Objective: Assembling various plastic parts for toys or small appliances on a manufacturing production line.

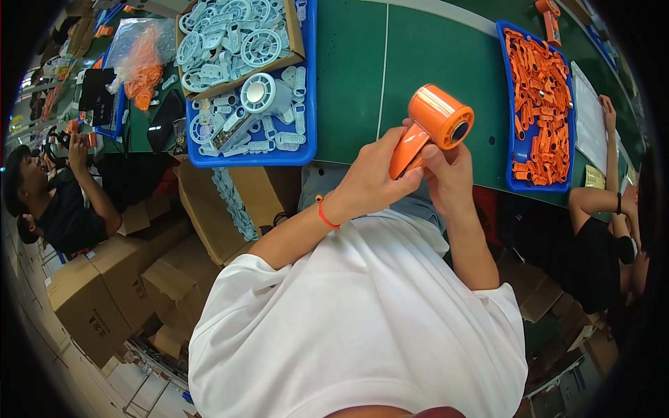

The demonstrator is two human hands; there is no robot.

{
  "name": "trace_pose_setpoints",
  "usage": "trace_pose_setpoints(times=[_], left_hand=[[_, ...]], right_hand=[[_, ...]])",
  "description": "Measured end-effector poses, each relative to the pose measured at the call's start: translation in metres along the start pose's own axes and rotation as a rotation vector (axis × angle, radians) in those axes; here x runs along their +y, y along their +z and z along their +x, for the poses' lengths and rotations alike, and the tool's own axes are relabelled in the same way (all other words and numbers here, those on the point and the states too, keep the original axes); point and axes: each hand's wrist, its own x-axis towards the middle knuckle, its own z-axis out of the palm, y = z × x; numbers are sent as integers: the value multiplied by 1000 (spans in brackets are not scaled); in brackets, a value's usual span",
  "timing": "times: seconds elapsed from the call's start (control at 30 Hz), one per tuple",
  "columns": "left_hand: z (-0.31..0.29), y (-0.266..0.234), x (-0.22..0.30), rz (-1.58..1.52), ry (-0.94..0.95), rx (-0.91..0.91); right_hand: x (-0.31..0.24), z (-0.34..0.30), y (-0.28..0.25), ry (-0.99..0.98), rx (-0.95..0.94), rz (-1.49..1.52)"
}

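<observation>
An orange handheld fan (439, 111) with a round barrel head and a short handle is between my two hands, just off the table's near edge. My left hand (376, 167) is closed round the handle from the left. From the right, my right hand (451, 177) grips it where the handle meets the head, thumb against the handle. The fan's head points to the right, showing a dark round centre in its open end. My fingers hide part of the handle.
Left on the green table (348, 63) stands a blue tray (310, 139) with pale blue plastic parts, a cardboard box (296, 35) and a pale blue fan (268, 95). A blue tray (512, 150) of orange parts lies right. Co-workers sit both sides; cartons (104, 292) stand at left.
</observation>
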Motion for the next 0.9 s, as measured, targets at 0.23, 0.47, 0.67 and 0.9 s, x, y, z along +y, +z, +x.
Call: trace_pose_setpoints(times=[0.23,0.47,0.67,0.9], left_hand=[[5,14,-14,-118,156,5],[2,-9,-50,-38,103,318],[-11,-1,-46,117,155,201],[-3,2,-9,850,858,425]], right_hand=[[5,3,3,-50,-54,-166],[17,30,-16,-730,29,-342],[12,40,-30,-949,9,-1032],[9,42,-15,-578,5,-1524]])
